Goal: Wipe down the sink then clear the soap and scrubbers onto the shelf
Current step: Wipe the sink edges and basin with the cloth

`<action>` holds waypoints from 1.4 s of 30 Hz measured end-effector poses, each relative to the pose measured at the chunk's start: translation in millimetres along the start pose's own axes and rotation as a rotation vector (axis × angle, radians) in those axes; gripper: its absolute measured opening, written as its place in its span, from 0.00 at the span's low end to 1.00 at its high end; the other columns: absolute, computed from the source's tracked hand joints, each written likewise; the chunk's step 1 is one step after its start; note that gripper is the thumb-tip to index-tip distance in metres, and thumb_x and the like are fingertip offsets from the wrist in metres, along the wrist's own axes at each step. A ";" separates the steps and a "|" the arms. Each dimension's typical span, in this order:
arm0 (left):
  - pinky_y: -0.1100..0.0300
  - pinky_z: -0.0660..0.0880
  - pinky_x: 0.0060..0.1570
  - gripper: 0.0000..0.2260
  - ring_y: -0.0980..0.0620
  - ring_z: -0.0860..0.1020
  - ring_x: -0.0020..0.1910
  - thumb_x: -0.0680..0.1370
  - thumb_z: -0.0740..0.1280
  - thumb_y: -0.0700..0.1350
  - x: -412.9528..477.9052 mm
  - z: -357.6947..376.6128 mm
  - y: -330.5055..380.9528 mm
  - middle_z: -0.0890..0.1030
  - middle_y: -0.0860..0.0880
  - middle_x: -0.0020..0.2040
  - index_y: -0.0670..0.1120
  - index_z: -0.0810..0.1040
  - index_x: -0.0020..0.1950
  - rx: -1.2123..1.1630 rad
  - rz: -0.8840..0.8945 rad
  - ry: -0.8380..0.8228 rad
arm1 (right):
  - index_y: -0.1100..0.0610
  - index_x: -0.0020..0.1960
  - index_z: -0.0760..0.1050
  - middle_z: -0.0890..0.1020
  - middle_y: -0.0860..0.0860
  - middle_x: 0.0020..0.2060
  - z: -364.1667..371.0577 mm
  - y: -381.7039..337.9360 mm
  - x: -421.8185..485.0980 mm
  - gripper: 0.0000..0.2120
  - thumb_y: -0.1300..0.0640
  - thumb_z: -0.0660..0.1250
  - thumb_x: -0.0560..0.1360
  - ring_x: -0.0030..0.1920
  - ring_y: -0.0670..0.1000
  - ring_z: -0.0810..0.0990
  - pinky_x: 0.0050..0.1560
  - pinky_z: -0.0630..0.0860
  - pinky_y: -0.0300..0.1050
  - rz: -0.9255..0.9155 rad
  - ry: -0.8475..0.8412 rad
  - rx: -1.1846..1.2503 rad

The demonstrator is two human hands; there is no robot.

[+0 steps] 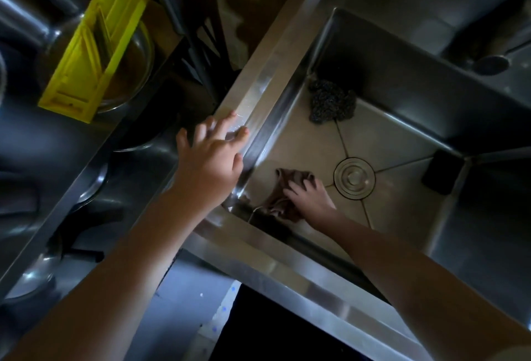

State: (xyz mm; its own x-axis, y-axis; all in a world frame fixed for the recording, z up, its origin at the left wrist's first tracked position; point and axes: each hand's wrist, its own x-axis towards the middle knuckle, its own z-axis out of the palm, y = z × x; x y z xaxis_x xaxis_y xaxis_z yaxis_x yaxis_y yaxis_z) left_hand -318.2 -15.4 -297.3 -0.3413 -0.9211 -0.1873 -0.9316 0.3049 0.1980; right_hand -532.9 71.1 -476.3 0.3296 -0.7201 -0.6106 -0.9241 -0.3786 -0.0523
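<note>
The right hand [309, 198] presses the cloth [275, 205] flat with spread fingers on the sink [258, 96] floor, in its near-left corner beside the drain [354, 177]. The left hand [212, 156], splayed and gripping nothing, braces on the left rim. Wipe outward into the corners with steady pressure, lifting the scrubber [330, 100] in the far-left corner and the dark block [442, 172] in the far-right one rather than wiping round them.

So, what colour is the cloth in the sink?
The cloth looks brownish; head view.
</note>
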 end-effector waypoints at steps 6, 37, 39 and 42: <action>0.30 0.57 0.61 0.21 0.37 0.61 0.71 0.75 0.64 0.44 -6.2 3.8 10.8 0.62 0.48 0.74 0.49 0.68 0.67 0.063 -0.043 -0.015 | 0.48 0.73 0.58 0.58 0.49 0.76 -10.9 50.2 14.1 0.25 0.55 0.59 0.78 0.72 0.60 0.61 0.70 0.56 0.59 0.275 -0.031 0.127; 0.41 0.61 0.64 0.19 0.44 0.66 0.69 0.76 0.64 0.41 5.5 -0.4 75.8 0.67 0.44 0.71 0.46 0.72 0.68 -0.092 0.134 0.027 | 0.49 0.65 0.68 0.67 0.47 0.71 12.3 86.3 0.3 0.19 0.58 0.58 0.75 0.72 0.62 0.60 0.70 0.54 0.63 0.201 0.088 0.225; 0.43 0.61 0.65 0.19 0.45 0.66 0.69 0.77 0.64 0.42 11.8 -0.4 82.9 0.67 0.45 0.71 0.47 0.71 0.68 -0.099 0.147 0.010 | 0.50 0.62 0.69 0.70 0.48 0.69 8.0 100.5 6.4 0.17 0.59 0.57 0.74 0.69 0.62 0.63 0.69 0.58 0.62 0.344 0.131 0.299; 0.48 0.61 0.65 0.19 0.48 0.67 0.68 0.78 0.62 0.43 25.0 2.4 97.2 0.67 0.47 0.72 0.49 0.70 0.69 -0.122 0.185 -0.026 | 0.52 0.58 0.72 0.74 0.50 0.64 5.6 120.6 9.5 0.15 0.61 0.60 0.72 0.66 0.63 0.66 0.66 0.61 0.58 0.589 0.219 0.482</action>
State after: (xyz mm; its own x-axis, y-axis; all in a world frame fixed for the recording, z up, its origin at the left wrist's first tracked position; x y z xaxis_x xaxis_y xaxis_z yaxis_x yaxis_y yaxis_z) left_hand -417.6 -8.2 -285.0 -0.5101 -0.8448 -0.1617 -0.8310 0.4355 0.3460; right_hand -642.3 21.9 -492.8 -0.2560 -0.8408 -0.4770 -0.9238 0.3582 -0.1355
